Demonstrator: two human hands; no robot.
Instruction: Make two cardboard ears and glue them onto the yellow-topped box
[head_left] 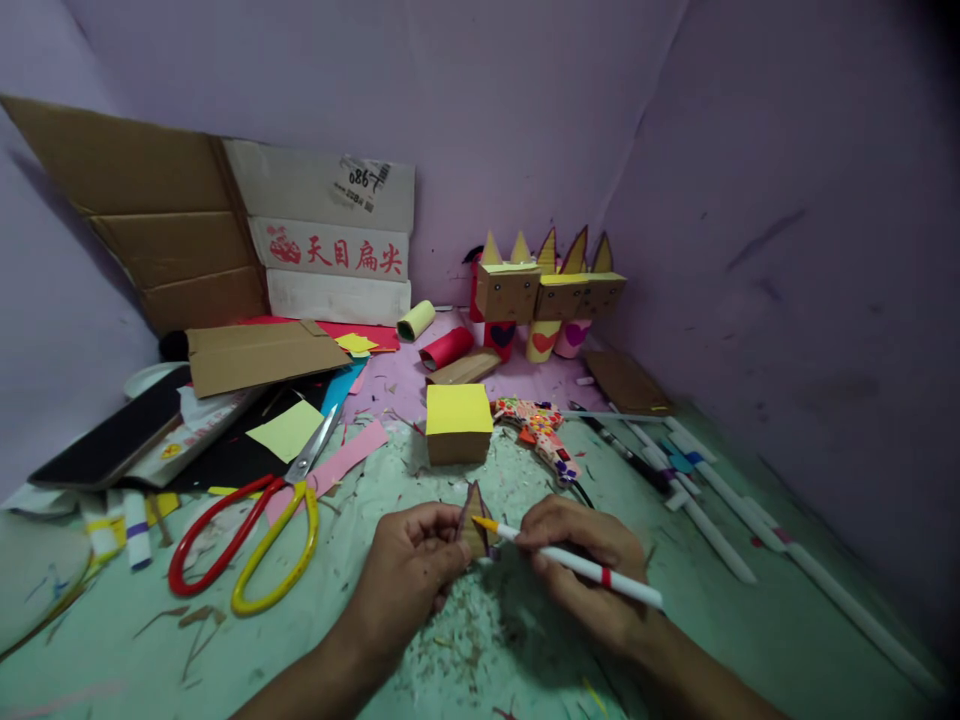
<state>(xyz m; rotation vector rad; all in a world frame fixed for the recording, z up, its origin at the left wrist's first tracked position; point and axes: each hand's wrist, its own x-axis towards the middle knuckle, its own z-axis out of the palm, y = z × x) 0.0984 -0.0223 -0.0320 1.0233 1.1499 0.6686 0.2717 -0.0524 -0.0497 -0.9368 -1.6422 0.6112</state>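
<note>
The left hand [416, 565] pinches a small pointed piece of tan ridged cardboard with a dark purple edge [474, 525] between thumb and fingers; the thumb covers part of its lower left side. The fingers of the right hand [589, 530] close around a slim white marker with a red band and an orange-yellow tip [551, 553]. The tip overlies the cardboard, though actual contact is hard to make out. Both forearms are cut off by the lower edge. Far beyond the fingers, overlapping cardboard-headed figures with pointed ears [508, 292] partly hide one another; white rods [712, 535] to the right of the fingers blur into shadow.

The table [150, 670] has a pale green, wrinkled covering strewn with scraps, pink at the far end, and meets lilac walls [495, 110] in a corner. An unfolded brown-and-white carton with red characters [337, 245] stands beyond the fingers to the left.

Just beyond the fingers sits a boxy brown cardboard block with a smooth yellow top [459, 425]; beside it lies a glue gun covered in multicoloured patterning [540, 430]. Left of the fingers, metal-bladed scissors with one red and one yellow looped handle [300, 490] lie open.
</note>
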